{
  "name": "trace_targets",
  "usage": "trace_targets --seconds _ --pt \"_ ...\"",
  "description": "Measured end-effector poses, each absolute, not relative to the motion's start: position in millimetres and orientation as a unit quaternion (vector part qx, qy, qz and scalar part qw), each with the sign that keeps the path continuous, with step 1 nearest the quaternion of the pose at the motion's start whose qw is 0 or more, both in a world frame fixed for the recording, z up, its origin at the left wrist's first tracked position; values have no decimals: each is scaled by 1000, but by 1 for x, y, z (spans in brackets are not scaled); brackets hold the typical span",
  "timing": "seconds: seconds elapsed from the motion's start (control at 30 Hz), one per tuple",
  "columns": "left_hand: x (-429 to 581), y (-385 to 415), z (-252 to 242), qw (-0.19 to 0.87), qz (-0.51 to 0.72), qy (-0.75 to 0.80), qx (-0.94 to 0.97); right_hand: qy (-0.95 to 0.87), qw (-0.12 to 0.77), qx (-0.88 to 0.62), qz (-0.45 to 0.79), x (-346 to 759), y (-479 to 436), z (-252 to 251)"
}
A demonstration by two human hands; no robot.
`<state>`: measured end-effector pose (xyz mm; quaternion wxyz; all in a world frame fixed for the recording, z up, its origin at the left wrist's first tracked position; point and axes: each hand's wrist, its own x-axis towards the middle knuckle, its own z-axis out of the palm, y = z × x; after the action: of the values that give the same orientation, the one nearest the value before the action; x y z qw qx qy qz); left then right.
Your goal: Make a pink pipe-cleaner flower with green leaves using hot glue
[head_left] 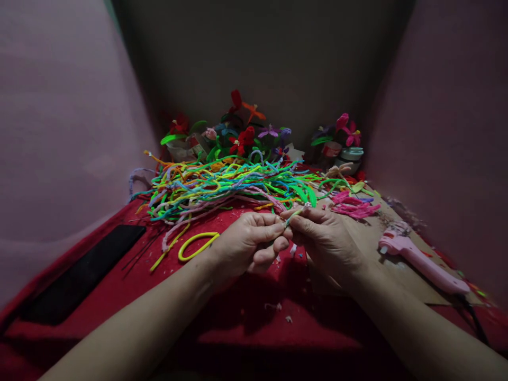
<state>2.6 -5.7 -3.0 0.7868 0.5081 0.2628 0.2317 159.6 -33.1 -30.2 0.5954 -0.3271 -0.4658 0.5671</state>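
Between my two hands is a short pale green and bluish pipe cleaner with a whitish tip. My left hand pinches its lower end between thumb and forefinger, with the other fingers curled below. On the other side, my right hand grips it close to the whitish tip, thumb on top. The fingertips of both hands nearly meet and cover part of the piece. Just beyond them spreads a big tangled heap of coloured pipe cleaners, with bright green leaf shapes at its right end.
A pink glue gun lies on a cardboard sheet at right, near pink pipe cleaners. Yellow-handled scissors and a long black object rest on the red cloth at left. Fuzzy flowers and jars stand behind.
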Motion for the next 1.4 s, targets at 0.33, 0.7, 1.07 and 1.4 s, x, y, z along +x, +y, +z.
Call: trace_targets --seconds 0.33,0.7,1.07,1.4 --pt "6 -2 -10 735 251 271 569 -485 606 -375 507 163 -31 -34" --pt "15 -14 -6 569 287 366 678 -521 590 -429 443 154 -35 -33" --pt "-2 13 -4 386 224 382 809 -353 654 -309 593 174 -20 -30" --pt "-13 -60 -44 58 74 310 946 -317 648 -308 621 186 -17 -30"
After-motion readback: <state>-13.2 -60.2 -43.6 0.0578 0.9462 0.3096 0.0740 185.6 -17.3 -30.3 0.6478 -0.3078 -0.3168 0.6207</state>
